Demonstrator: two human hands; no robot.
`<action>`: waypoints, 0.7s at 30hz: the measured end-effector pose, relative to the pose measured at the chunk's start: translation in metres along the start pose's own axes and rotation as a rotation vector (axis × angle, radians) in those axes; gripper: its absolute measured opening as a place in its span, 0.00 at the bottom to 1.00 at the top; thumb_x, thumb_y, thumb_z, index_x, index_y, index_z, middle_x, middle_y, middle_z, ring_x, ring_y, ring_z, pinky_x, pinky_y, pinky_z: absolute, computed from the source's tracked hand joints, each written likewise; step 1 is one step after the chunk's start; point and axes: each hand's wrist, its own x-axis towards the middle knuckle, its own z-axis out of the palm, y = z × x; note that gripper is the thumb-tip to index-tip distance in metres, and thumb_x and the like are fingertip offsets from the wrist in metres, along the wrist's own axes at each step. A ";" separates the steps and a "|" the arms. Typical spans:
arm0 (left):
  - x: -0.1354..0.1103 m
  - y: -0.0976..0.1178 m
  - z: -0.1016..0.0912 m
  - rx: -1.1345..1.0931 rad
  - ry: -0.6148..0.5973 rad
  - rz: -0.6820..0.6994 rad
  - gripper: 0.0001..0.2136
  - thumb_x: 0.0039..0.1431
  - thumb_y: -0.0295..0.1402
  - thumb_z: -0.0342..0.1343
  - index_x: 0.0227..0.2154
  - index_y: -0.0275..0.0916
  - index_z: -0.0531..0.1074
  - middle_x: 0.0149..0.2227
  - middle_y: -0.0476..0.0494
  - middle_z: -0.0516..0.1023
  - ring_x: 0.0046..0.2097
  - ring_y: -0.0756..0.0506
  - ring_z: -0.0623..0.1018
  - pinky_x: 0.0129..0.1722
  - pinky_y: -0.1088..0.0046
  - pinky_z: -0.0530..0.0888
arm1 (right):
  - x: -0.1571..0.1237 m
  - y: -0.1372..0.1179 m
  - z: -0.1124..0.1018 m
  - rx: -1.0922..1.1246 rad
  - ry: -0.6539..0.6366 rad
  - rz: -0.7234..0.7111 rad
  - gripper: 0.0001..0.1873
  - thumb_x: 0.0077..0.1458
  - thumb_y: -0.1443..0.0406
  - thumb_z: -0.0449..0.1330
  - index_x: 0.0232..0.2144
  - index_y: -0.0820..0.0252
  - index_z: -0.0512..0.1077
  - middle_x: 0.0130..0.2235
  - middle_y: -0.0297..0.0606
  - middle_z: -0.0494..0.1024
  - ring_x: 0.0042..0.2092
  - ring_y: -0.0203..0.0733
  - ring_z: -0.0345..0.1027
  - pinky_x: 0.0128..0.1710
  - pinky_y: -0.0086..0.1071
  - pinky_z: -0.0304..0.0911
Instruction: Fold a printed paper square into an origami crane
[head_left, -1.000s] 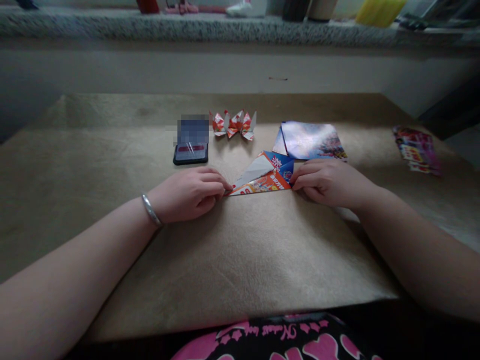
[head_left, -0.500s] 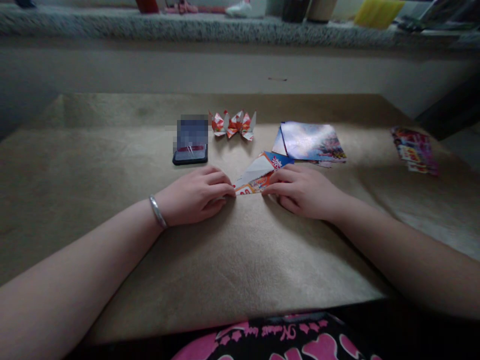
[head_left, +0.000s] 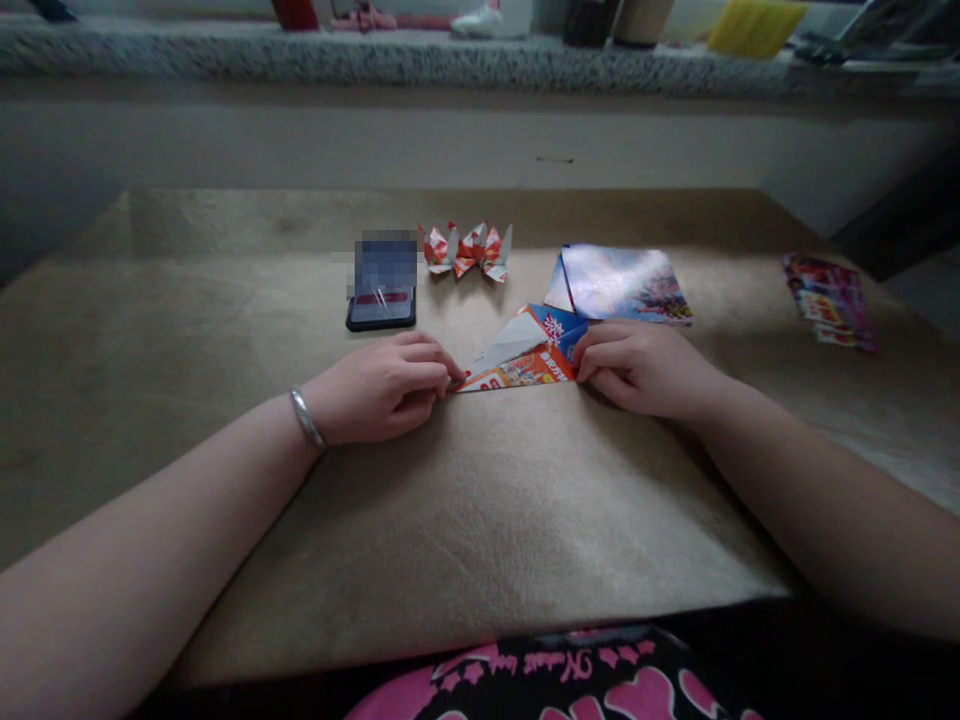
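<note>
A colourful sheet of printed paper [head_left: 525, 368], orange, white and blue, lies on the table with an orange flap folded over along its near side. Its left tip narrows to a point, pinched under the fingertips of my left hand [head_left: 390, 388], which wears a silver bangle on the wrist. At the paper's right end, my right hand [head_left: 637, 365] has its fingers closed on the near corner. Some of the blue part is hidden behind the right fingers.
Behind the paper stand red-and-white folded paper shapes [head_left: 466, 252], beside a phone [head_left: 382, 285]. Glossy printed sheets [head_left: 626, 283] lie to the right of them. Further right is a bundle of pink and red printed papers [head_left: 829, 300]. A granite ledge [head_left: 420, 65] holds assorted items beyond the table [head_left: 450, 550].
My right hand has slid right along the paper's near edge to its right corner, uncovering more of the orange flap. My left hand has shifted slightly left.
</note>
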 end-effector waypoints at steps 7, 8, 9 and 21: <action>0.001 0.000 0.001 0.012 0.033 0.027 0.07 0.59 0.27 0.47 0.30 0.38 0.70 0.40 0.41 0.77 0.42 0.46 0.74 0.43 0.69 0.72 | 0.008 -0.015 0.007 -0.133 0.016 0.145 0.12 0.56 0.62 0.55 0.39 0.59 0.75 0.43 0.43 0.78 0.43 0.47 0.70 0.40 0.38 0.64; 0.001 0.000 0.001 0.008 0.036 0.022 0.07 0.59 0.27 0.47 0.31 0.38 0.70 0.40 0.41 0.77 0.42 0.46 0.74 0.43 0.69 0.72 | 0.009 -0.016 0.008 -0.135 0.013 0.156 0.14 0.57 0.60 0.56 0.42 0.59 0.74 0.44 0.44 0.78 0.45 0.49 0.70 0.42 0.39 0.64; 0.001 0.000 0.002 0.002 0.033 0.017 0.07 0.59 0.27 0.47 0.31 0.38 0.70 0.39 0.41 0.77 0.42 0.45 0.74 0.43 0.69 0.72 | 0.010 -0.017 0.009 -0.134 0.013 0.165 0.16 0.56 0.59 0.57 0.44 0.60 0.74 0.45 0.45 0.77 0.46 0.50 0.70 0.43 0.40 0.64; 0.006 0.007 0.007 -0.123 0.098 -0.006 0.10 0.62 0.27 0.46 0.36 0.37 0.73 0.37 0.42 0.78 0.39 0.49 0.76 0.41 0.73 0.73 | 0.021 -0.011 0.018 0.071 0.074 0.061 0.11 0.60 0.65 0.53 0.41 0.57 0.75 0.48 0.41 0.78 0.50 0.45 0.70 0.51 0.41 0.63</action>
